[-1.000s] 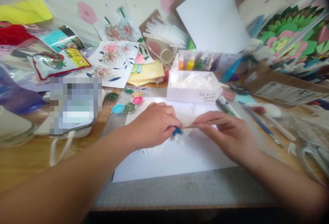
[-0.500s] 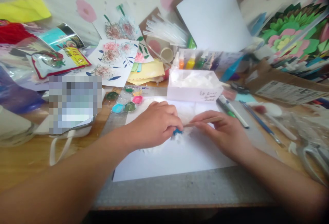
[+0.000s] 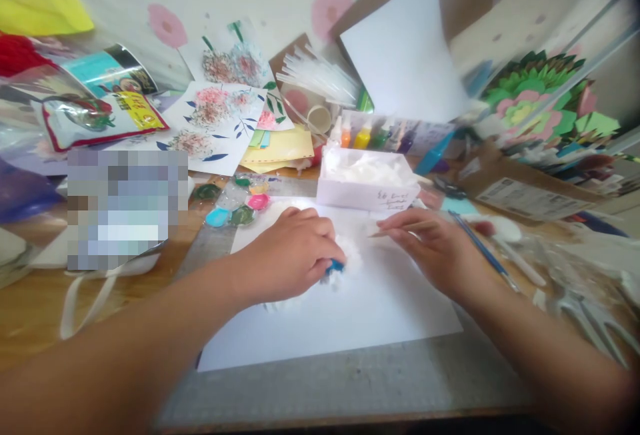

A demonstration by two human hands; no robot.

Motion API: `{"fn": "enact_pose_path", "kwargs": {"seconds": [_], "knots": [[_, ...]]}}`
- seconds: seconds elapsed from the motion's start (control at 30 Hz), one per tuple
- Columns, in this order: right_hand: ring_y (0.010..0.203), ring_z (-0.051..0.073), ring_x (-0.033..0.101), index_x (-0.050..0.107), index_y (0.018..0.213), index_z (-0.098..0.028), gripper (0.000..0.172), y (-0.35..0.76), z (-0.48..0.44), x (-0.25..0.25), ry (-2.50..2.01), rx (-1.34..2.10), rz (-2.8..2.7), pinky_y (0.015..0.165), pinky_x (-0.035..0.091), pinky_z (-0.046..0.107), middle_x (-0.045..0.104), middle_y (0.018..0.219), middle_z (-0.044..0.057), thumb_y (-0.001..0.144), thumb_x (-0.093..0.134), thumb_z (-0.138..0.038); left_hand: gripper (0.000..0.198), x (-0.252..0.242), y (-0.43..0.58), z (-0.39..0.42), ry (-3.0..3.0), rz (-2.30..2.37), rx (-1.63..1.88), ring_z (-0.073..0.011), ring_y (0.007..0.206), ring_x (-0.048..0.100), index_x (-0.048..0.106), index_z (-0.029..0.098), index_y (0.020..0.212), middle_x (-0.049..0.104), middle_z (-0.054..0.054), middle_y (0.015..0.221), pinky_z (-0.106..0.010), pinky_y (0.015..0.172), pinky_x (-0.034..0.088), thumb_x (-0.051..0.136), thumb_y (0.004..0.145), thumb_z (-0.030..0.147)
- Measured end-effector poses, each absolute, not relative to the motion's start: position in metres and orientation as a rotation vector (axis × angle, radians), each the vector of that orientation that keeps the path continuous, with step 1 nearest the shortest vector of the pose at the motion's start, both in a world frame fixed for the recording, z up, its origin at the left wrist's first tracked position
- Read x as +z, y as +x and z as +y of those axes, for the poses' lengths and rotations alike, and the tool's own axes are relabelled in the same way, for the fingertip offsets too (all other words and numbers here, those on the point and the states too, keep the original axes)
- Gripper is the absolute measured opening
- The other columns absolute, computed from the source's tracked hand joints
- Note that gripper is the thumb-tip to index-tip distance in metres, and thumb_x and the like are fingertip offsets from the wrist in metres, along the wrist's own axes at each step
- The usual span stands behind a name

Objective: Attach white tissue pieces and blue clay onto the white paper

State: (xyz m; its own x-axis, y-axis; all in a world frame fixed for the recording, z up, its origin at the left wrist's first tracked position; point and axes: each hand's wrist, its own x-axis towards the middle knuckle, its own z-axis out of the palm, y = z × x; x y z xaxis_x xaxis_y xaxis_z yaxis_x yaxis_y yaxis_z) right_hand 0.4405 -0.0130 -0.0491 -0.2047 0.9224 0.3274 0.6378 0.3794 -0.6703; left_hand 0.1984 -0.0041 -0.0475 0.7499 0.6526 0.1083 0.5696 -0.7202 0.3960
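Observation:
My left hand (image 3: 300,248) is closed over the white paper sheet (image 3: 350,322), with a small blue piece (image 3: 336,265) at its fingertips. What the piece is made of cannot be made out. Soft white fluffy material (image 3: 354,255) lies under and beside these fingers. My right hand (image 3: 435,248) pinches a thin wooden stick (image 3: 379,234), whose pointed end faces left, a little apart from the left hand. The palm side of the left hand is hidden.
A white box (image 3: 367,194) of white fluff stands behind the hands. Paint wells (image 3: 243,215) lie to the left, near a blurred phone (image 3: 127,212). Brushes (image 3: 483,248) and scissors (image 3: 583,315) are at the right. A grey cutting mat (image 3: 300,388) lies under the paper.
The stick in my right hand has drawn back from the blue piece, leaving a gap. My left hand stays on the blue piece. The whole view has shifted slightly.

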Motion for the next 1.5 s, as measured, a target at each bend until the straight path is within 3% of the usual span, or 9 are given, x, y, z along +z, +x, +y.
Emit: {"fn": "enact_pose_path", "kwargs": {"seconds": [0.1, 0.23, 0.4, 0.77, 1.1, 1.3, 1.5], "knots": [[0.082, 0.018, 0.066, 0.066, 0.080, -0.022, 0.012, 0.428, -0.011, -0.049, -1.429, 0.497, -1.895, 0.070, 0.050, 0.029, 0.071, 0.087, 0.002, 0.083, 0.058, -0.029, 0.024, -0.048, 0.199, -0.004, 2.605, 0.944, 0.353, -0.0171, 0.088, 0.049, 0.069, 0.032, 0.095, 0.062, 0.002, 0.091, -0.035, 0.084, 0.030, 0.052, 0.086, 0.017], [0.071, 0.018, 0.067, 0.066, 0.077, -0.022, 0.012, 0.414, -0.005, -0.048, -1.626, 0.466, -1.781, 0.061, 0.047, 0.028, 0.072, 0.081, 0.001, 0.082, 0.059, -0.030, 0.024, -0.048, 0.198, -0.004, 2.597, 0.951, 0.360, -0.0172, 0.087, 0.049, 0.070, 0.031, 0.094, 0.062, 0.001, 0.091, -0.035, 0.083, 0.030, 0.052, 0.085, 0.017], [0.068, 0.017, 0.066, 0.064, 0.073, -0.021, 0.015, 0.405, 0.006, -0.054, -1.712, 0.478, -1.755, 0.063, 0.045, 0.030, 0.072, 0.086, 0.002, 0.082, 0.056, -0.031, 0.025, -0.049, 0.197, -0.005, 2.590, 0.955, 0.372, -0.0172, 0.087, 0.049, 0.070, 0.032, 0.093, 0.061, 0.001, 0.090, -0.036, 0.084, 0.028, 0.053, 0.083, 0.017], [0.076, 0.020, 0.064, 0.063, 0.073, -0.020, 0.018, 0.402, 0.002, -0.060, -1.557, 0.409, -1.933, 0.063, 0.044, 0.030, 0.069, 0.089, 0.005, 0.084, 0.051, -0.028, 0.025, -0.049, 0.197, -0.006, 2.571, 0.959, 0.379, -0.0172, 0.089, 0.050, 0.071, 0.032, 0.092, 0.061, 0.001, 0.090, -0.036, 0.085, 0.027, 0.054, 0.083, 0.016], [0.072, 0.018, 0.062, 0.061, 0.078, -0.021, 0.015, 0.401, 0.004, -0.060, -1.568, 0.397, -1.922, 0.061, 0.043, 0.028, 0.067, 0.086, 0.002, 0.085, 0.050, -0.029, 0.025, -0.048, 0.197, -0.006, 2.569, 0.954, 0.382, -0.0181, 0.089, 0.050, 0.071, 0.031, 0.092, 0.061, 0.001, 0.090, -0.037, 0.084, 0.027, 0.054, 0.082, 0.015], [0.074, 0.017, 0.063, 0.061, 0.072, -0.020, 0.019, 0.400, 0.002, -0.060, -1.463, 0.380, -1.974, 0.064, 0.047, 0.028, 0.066, 0.084, 0.002, 0.086, 0.049, -0.025, 0.025, -0.050, 0.195, -0.005, 2.578, 0.945, 0.387, -0.0184, 0.090, 0.049, 0.071, 0.031, 0.092, 0.061, 0.000, 0.091, -0.037, 0.085, 0.026, 0.054, 0.083, 0.016], [0.078, 0.018, 0.065, 0.067, 0.070, -0.021, 0.023, 0.398, -0.015, -0.028, -1.320, 0.551, -1.824, 0.070, 0.055, 0.032, 0.064, 0.082, 0.005, 0.087, 0.053, -0.027, 0.025, -0.048, 0.197, -0.003, 2.579, 0.968, 0.355, -0.0189, 0.090, 0.049, 0.071, 0.033, 0.094, 0.061, 0.000, 0.090, -0.038, 0.086, 0.027, 0.053, 0.084, 0.018]]}}
